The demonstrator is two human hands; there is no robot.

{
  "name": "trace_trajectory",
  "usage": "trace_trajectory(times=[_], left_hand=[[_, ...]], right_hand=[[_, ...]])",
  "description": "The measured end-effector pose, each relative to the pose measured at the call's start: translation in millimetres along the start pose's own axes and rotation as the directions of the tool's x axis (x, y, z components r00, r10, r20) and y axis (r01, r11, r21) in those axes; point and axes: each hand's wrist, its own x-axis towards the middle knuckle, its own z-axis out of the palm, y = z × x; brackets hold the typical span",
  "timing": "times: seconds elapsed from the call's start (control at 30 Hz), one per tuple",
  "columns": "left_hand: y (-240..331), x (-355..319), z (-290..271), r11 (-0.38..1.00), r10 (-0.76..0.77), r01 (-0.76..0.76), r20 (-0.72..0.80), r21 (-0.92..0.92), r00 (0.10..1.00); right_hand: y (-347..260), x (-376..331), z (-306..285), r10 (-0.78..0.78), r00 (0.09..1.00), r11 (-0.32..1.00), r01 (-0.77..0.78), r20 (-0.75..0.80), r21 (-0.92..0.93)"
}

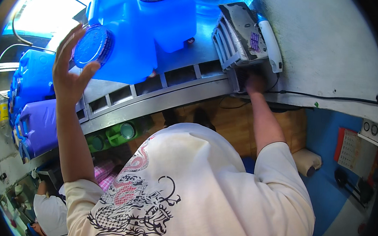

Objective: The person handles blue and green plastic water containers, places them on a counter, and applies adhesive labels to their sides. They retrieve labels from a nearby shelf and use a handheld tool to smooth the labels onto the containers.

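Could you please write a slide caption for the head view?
Left hand spread beside the cap of a blue jug, right hand in shadow near a dark-topped box.

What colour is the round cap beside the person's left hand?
The round cap is blue, best seen in the head view.

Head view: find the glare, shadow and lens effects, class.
In the head view, glare bleaches the upper left, beyond the blue jug by the left hand; same view, the right hand is dim in shadow below the slatted box; same view, black curved borders frame the sides.
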Motion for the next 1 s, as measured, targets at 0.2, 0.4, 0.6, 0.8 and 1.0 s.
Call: trace_trajectory(times=[0.2, 0.4, 0.6, 0.8, 1.0], left_hand=[[50, -57, 53, 0.978, -0.102, 0.136, 0.211, -0.155, 0.972], [56, -94, 113, 0.900, -0.242, 0.358, 0.396, -0.248, 0.886], [54, -100, 144, 0.874, -0.235, 0.365, 0.378, -0.320, 0.895], [61, -92, 172, 0.872, -0.148, 0.313, 0.408, -0.377, 0.901], [95, -72, 208, 0.818, -0.053, 0.286, 0.429, -0.500, 0.902]], right_hand=[[2, -2, -5, -0.027, 0.991, 0.998, 0.035, -0.129, 0.057], [13, 2, 5, 0.138, 0.990, 0.924, -0.121, -0.020, 0.362], [25, 3, -3, 0.122, 0.988, 0.884, -0.153, 0.098, 0.441], [38, 7, -40, -0.092, 0.988, 0.947, 0.050, 0.120, 0.317], [17, -26, -156, -0.112, 0.898, 0.970, 0.006, 0.426, 0.241]])
